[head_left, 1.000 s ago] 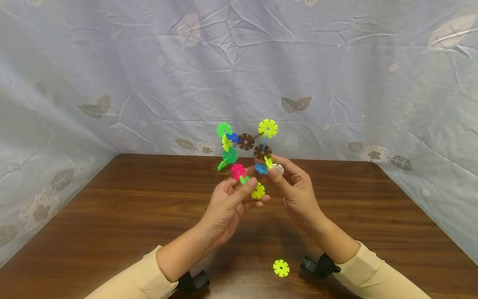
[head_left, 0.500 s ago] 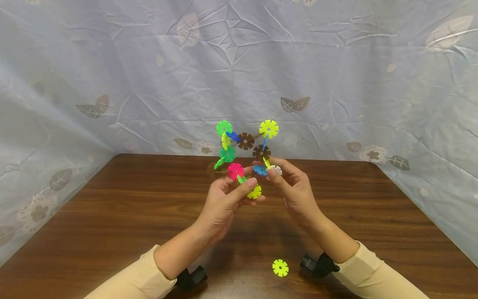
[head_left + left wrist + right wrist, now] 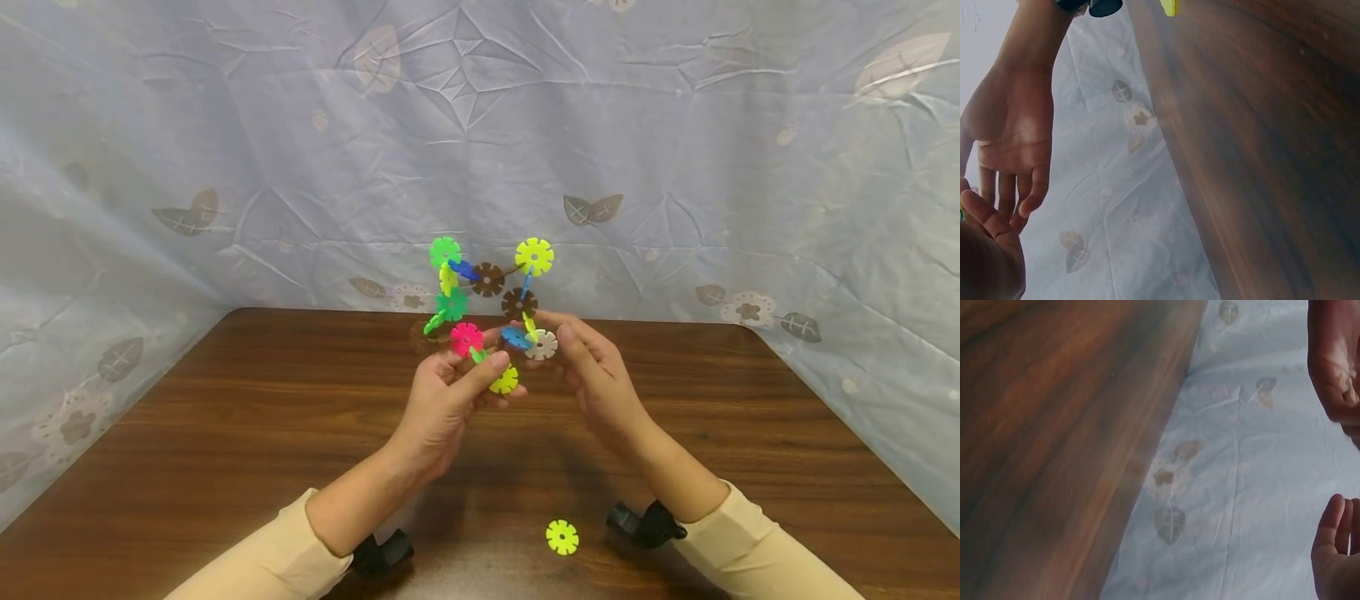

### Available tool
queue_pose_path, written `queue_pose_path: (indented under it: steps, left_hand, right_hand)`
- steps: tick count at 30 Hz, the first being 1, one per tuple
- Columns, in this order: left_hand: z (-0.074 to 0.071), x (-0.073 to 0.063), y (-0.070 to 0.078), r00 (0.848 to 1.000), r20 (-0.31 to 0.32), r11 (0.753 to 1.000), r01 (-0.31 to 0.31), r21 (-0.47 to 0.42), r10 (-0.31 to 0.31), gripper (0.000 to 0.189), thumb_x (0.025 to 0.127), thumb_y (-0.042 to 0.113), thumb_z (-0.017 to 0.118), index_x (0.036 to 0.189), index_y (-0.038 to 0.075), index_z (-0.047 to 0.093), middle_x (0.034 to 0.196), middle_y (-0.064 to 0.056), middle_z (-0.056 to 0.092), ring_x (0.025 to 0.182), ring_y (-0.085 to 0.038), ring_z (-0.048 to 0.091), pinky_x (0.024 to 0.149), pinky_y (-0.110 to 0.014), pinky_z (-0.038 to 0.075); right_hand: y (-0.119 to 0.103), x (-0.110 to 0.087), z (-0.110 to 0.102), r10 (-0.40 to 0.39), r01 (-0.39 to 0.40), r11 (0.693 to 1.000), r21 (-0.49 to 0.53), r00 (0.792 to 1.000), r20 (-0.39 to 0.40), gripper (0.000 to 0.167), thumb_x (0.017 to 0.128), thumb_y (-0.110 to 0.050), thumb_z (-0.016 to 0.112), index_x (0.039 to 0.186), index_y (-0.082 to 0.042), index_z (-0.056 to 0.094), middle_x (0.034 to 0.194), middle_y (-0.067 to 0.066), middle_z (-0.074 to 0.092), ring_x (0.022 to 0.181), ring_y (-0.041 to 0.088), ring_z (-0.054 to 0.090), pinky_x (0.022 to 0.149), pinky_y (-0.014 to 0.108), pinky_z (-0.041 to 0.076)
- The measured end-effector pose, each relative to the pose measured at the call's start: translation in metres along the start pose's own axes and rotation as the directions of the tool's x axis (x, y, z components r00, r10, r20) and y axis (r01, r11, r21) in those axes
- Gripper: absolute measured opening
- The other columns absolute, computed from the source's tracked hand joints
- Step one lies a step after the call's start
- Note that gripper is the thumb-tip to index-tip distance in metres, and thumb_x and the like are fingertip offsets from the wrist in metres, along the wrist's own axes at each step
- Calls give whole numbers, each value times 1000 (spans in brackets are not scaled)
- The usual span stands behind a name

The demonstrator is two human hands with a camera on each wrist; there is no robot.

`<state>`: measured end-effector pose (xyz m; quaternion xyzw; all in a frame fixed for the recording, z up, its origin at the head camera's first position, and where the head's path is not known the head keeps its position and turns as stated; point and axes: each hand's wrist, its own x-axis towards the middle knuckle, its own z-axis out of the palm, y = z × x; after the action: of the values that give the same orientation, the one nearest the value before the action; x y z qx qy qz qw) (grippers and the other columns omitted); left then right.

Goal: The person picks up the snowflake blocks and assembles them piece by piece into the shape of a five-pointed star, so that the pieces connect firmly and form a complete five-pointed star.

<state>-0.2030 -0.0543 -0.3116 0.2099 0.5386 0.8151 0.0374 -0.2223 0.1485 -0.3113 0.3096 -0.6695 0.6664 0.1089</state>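
A chain of toothed plastic snowflake discs in several colours is held up over the table in the head view. My left hand (image 3: 438, 412) pinches its lower end, thumb over the yellow disc (image 3: 504, 381) and the small green disc (image 3: 477, 356), below the pink disc (image 3: 467, 339). My right hand (image 3: 606, 387) is beside the white disc (image 3: 542, 344) and the blue disc (image 3: 515, 337), its thumb raised off the white one and its fingers partly hidden behind the chain. Brown discs (image 3: 519, 304) and a large yellow disc (image 3: 534, 257) stand above.
A single loose yellow disc (image 3: 562, 537) lies on the brown wooden table (image 3: 247, 467) near the front, between the forearms. Black wrist cameras (image 3: 645, 525) are strapped at both sleeves. A patterned grey-white cloth (image 3: 465, 167) hangs behind the table and along its sides.
My right thumb has lifted off the white disc, which now shows whole. The chain and my left hand have shifted slightly to the left.
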Motion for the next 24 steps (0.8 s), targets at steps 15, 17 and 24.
queue_pose_path:
  steps: [15, 17, 24]
  left_hand:
    - [-7, 4, 5, 999, -37, 998, -36, 53, 38, 38, 103, 7, 57, 138, -9, 57, 158, -15, 53, 78, -12, 78, 73, -22, 58]
    - [-8, 4, 6, 998, -39, 998, -40, 51, 42, 38, 103, 6, 57, 138, -8, 57, 158, -15, 52, 78, -12, 78, 72, -22, 58]
    - [-9, 5, 5, 996, -49, 997, -66, 51, 68, 34, 103, 5, 56, 134, -9, 60, 158, -14, 53, 76, -12, 78, 71, -22, 58]
  right_hand:
    - [-8, -25, -38, 511, -102, 764, -637, 699, 500, 28, 97, -35, 76, 111, -12, 69, 105, 2, 72, 89, 8, 66, 79, 26, 57]
    - [-9, -32, -34, 541, -94, 753, -652, 653, 530, 27, 94, -33, 79, 108, -12, 68, 101, 0, 70, 85, 5, 63, 76, 24, 56]
    - [-11, -45, -18, 623, -56, 671, -740, 583, 521, 29, 84, -28, 88, 99, -23, 64, 92, -10, 62, 82, 3, 56, 74, 20, 49]
